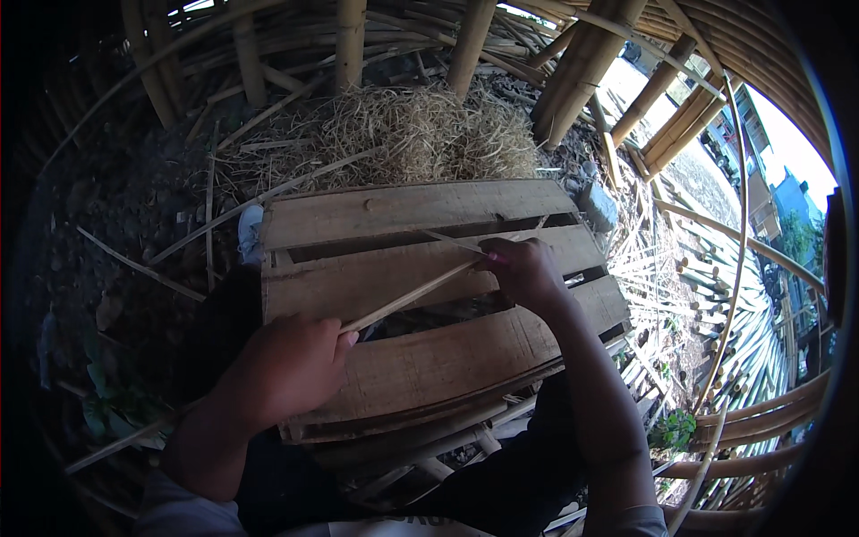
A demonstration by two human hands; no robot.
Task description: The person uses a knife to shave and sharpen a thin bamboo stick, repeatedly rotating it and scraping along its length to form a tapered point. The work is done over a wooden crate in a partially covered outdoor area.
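My left hand (291, 369) is closed round a long, thin bamboo strip (407, 298). The strip slants up and away to my right hand, and its other end trails out behind my left wrist. My right hand (523, 273) is closed over a slim, pointed, blade-like piece (452, 240), probably a knife, with a spot of pink at the fingers. That piece meets the strip at my right fingers; the grip itself is hidden. Both hands are above a low slatted wooden bench (429, 358) with gaps between its planks.
Behind the bench lies a heap of pale shavings (420, 134). Upright bamboo posts (351, 45) stand beyond it. Cut bamboo poles (734, 331) cover the ground at right. Loose strips (268, 192) lie on the dark ground at left, and a grey block (599, 208) sits by the bench's far right corner.
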